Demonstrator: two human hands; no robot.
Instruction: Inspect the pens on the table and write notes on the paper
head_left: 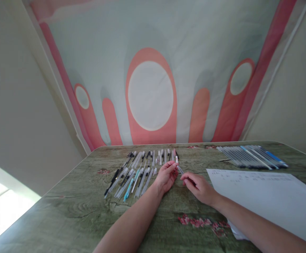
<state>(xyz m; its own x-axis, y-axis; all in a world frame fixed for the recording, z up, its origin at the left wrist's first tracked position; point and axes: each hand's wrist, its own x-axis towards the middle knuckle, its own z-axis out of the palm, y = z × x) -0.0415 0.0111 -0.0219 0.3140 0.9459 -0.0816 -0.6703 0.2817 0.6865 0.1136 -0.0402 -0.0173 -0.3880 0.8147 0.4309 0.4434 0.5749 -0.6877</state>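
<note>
Over the middle of the table, a slim clear-barrelled pen (pixel 180 169) spans the gap between my two hands. My left hand (pixel 165 178) is closed, its thumb and fingertips pinching at the pen's far end. The near end lies in the closed fingers of my right hand (pixel 199 188), which partly cover it. Just beyond my left fingertips is a small white piece with a red mark (pixel 176 160); whether it is held or lies on the table I cannot tell. To the left of my left hand lie several pens in a front row (pixel 131 182), a turquoise pen (pixel 128 189) among them.
Farther back, another row of pens (pixel 153 158) stretches across the table. At the right, many grey translucent pens or refills (pixel 250 157) lie side by side with blue ones. White paper sheets (pixel 271 200) with faint writing lie under my right forearm. The wood-patterned tabletop (pixel 71 207) meets a pink-and-white backdrop.
</note>
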